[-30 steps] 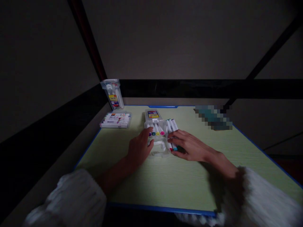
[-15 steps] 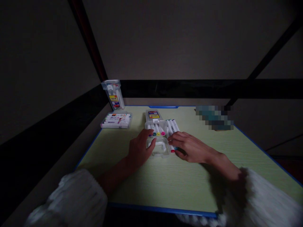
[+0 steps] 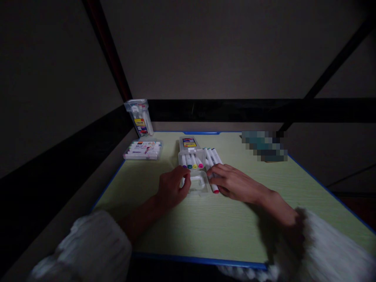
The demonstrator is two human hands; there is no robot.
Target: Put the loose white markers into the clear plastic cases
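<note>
A clear plastic marker case (image 3: 192, 152) lies on the table, its mouth facing me and several white markers with coloured ends inside. Its open lid (image 3: 202, 192) lies flat in front of the mouth. My left hand (image 3: 172, 186) is at the lid's left edge, thumb and forefinger pinched; whether they grip anything is hidden. To the right of the case lie several loose white markers (image 3: 216, 157). My right hand (image 3: 233, 182) lies over their near ends, fingers curled on a red-ended marker (image 3: 215, 188) that points toward me.
At the back left, another marker case (image 3: 141, 119) stands upright. A flat clear box of markers (image 3: 143, 149) lies in front of it. A blurred-out flat object (image 3: 263, 145) rests at the right back. The pale table (image 3: 199, 231) has a blue edge.
My left thumb and forefinger have come together, and that hand has dropped slightly toward me. The red-ended marker has slid a little nearer to me under my right hand.
</note>
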